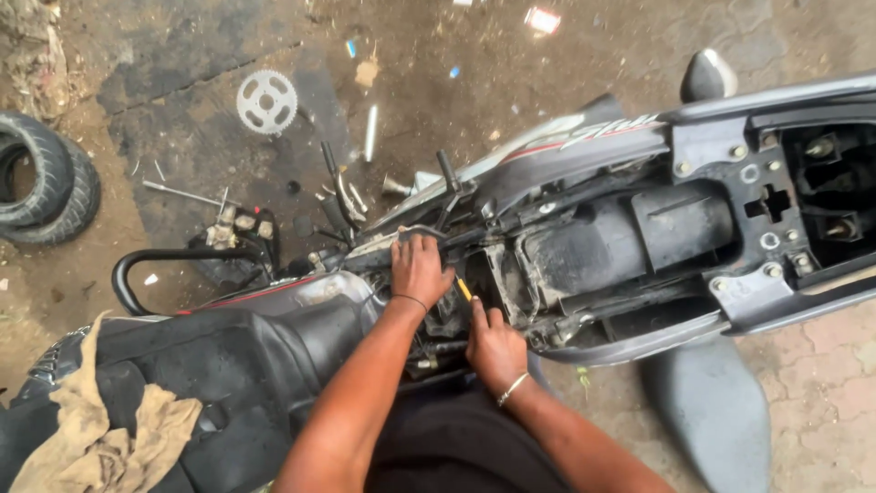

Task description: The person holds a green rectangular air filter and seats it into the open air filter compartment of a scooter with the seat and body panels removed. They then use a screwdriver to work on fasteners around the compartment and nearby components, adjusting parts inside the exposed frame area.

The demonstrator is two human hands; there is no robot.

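While left hand [418, 269] presses frame [511, 219], yellow-handled tool [464, 289] between hands.

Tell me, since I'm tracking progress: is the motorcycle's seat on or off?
Off: the motorcycle shows its bare frame, and the seat lies on the ground.

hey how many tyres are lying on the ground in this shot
2. Both lie stacked at the left edge of the frame: the upper tyre overlaps the lower tyre. The frame edge cuts both off, so more could lie out of view.
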